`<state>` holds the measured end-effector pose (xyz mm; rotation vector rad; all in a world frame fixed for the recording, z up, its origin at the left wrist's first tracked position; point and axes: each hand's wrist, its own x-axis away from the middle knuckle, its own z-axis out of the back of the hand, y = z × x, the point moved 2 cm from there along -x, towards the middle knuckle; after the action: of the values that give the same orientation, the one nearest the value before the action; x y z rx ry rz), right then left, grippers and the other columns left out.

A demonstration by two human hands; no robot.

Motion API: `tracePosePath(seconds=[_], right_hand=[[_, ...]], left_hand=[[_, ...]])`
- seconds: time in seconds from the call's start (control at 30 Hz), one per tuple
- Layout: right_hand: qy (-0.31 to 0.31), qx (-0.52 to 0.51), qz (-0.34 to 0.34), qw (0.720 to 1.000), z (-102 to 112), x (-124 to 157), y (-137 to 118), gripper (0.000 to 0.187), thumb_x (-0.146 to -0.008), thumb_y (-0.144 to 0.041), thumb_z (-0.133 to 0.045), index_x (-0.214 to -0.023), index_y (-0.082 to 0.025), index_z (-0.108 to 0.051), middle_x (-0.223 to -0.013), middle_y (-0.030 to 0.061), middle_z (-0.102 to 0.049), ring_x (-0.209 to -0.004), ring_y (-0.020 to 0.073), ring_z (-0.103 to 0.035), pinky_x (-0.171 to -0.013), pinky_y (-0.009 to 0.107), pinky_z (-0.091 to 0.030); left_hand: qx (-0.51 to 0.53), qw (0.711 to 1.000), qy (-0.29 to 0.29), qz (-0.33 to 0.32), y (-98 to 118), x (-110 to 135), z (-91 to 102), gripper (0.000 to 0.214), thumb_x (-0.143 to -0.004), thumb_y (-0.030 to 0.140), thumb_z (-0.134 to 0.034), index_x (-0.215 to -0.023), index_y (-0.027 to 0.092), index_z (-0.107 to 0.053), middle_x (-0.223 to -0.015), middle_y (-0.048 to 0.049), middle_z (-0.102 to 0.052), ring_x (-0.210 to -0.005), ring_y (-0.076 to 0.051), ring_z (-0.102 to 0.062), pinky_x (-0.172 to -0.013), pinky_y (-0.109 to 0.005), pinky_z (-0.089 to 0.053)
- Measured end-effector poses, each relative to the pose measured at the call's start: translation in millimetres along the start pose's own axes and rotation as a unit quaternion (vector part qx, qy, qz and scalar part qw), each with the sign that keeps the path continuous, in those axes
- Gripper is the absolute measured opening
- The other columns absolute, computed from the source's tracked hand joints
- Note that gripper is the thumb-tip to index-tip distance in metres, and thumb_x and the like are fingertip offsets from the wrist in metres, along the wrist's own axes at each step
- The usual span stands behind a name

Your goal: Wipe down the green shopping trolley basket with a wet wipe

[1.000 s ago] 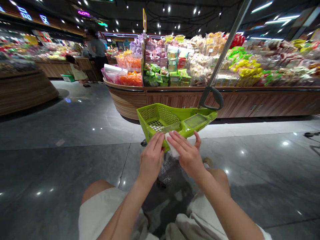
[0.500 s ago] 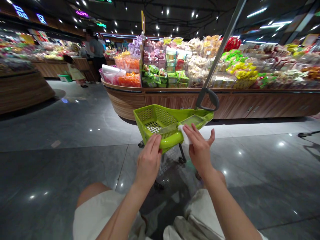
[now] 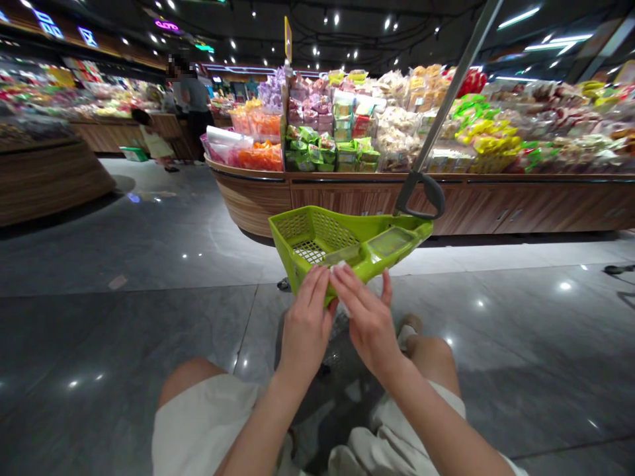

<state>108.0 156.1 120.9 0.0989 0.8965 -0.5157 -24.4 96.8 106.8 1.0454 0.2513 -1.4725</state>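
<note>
A lime-green shopping cart (image 3: 397,261) with a perforated basket stands close in front of me. My left hand (image 3: 306,324) grips its near rim, fingers over the top and thumb lower down. Beside it, with fingertips almost meeting the left ones, my right hand (image 3: 370,320) presses a white wipe (image 3: 339,266) onto the same rim. Only a small part of the wipe shows, as the fingers cover the rest. A grey looped handle (image 3: 421,196) rises at the cart's right end. Both forearms hide much of the cart's lower frame.
Behind the cart runs a wood-panelled display counter (image 3: 367,195) piled with packaged snacks. Another curved counter (image 3: 49,178) is at the left. Farther back stand a person (image 3: 194,99) in dark trousers and a smaller person (image 3: 156,140) near a green basket (image 3: 133,154). The grey floor (image 3: 124,317) is glossy.
My right hand has slid the wipe leftward along the rim, up to my left hand. The left hand keeps its place on the rim. The view has shifted slightly.
</note>
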Motion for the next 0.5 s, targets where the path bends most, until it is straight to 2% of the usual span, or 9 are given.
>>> tracePosePath(seconds=[0.07, 0.1, 0.2, 0.3, 0.4, 0.5], right_hand=[[-0.017, -0.012, 0.041, 0.999, -1, 1, -3, 0.062, -0.09, -0.001, -0.035, -0.148, -0.022, -0.042, -0.144, 0.0061, -0.059, -0.138, 0.013, -0.049, -0.126, 0.043, 0.008], [-0.018, -0.008, 0.04, 0.999, 0, 1, 2, 0.063, -0.09, 0.0, -0.034, -0.148, -0.023, -0.043, -0.144, 0.0057, -0.059, -0.138, 0.0135, -0.05, -0.126, 0.044, 0.01], [-0.001, 0.018, -0.031, 0.999, 4, 0, 21, 0.067, -0.086, 0.002, -0.034, -0.146, -0.026, -0.046, -0.144, 0.0052, -0.058, -0.137, 0.0165, -0.051, -0.123, 0.05, 0.015], [0.017, 0.026, -0.071, 0.997, 0, 0, 13, 0.066, -0.085, 0.003, -0.034, -0.144, -0.022, -0.048, -0.144, 0.0066, -0.058, -0.139, 0.0163, -0.049, -0.124, 0.049, 0.012], [0.018, 0.013, -0.018, 1.0, -7, 4, -12, 0.061, -0.089, 0.001, -0.035, -0.145, -0.021, -0.047, -0.143, 0.0077, -0.059, -0.136, 0.0142, -0.052, -0.126, 0.043, 0.008], [0.018, 0.019, 0.008, 1.0, -7, 5, -9, 0.061, -0.091, -0.002, -0.036, -0.146, -0.026, -0.046, -0.14, 0.0058, -0.062, -0.132, 0.0159, -0.056, -0.125, 0.046, 0.011]], left_hand=[[0.0, 1.0, 0.004, 0.003, -2, 1, 0.2, 0.054, -0.094, 0.011, -0.049, -0.146, 0.021, -0.04, -0.145, -0.0133, -0.054, -0.141, -0.022, -0.045, -0.117, -0.044, -0.042], [0.0, 1.0, 0.002, 0.006, -2, 1, 0.3, 0.055, -0.093, 0.009, -0.048, -0.146, 0.021, -0.04, -0.146, -0.0127, -0.053, -0.141, -0.022, -0.045, -0.117, -0.044, -0.042], [0.0, 1.0, -0.009, 0.016, -4, 2, -0.5, 0.06, -0.091, 0.003, -0.045, -0.147, 0.024, -0.04, -0.147, -0.0102, -0.053, -0.141, -0.022, -0.045, -0.118, -0.045, -0.041], [-0.002, 1.0, 0.0, 0.021, -3, 2, -2.8, 0.061, -0.091, 0.002, -0.043, -0.147, 0.026, -0.039, -0.146, -0.0099, -0.053, -0.14, -0.022, -0.046, -0.118, -0.047, -0.041], [-0.005, 1.0, 0.019, 0.021, -3, 3, -3.9, 0.057, -0.093, 0.006, -0.044, -0.147, 0.025, -0.039, -0.144, -0.0112, -0.055, -0.139, -0.022, -0.048, -0.116, -0.046, -0.043], [-0.006, 1.0, 0.02, 0.019, -4, 4, -3.0, 0.058, -0.093, 0.006, -0.045, -0.147, 0.026, -0.039, -0.144, -0.0108, -0.055, -0.139, -0.022, -0.048, -0.116, -0.046, -0.044]])
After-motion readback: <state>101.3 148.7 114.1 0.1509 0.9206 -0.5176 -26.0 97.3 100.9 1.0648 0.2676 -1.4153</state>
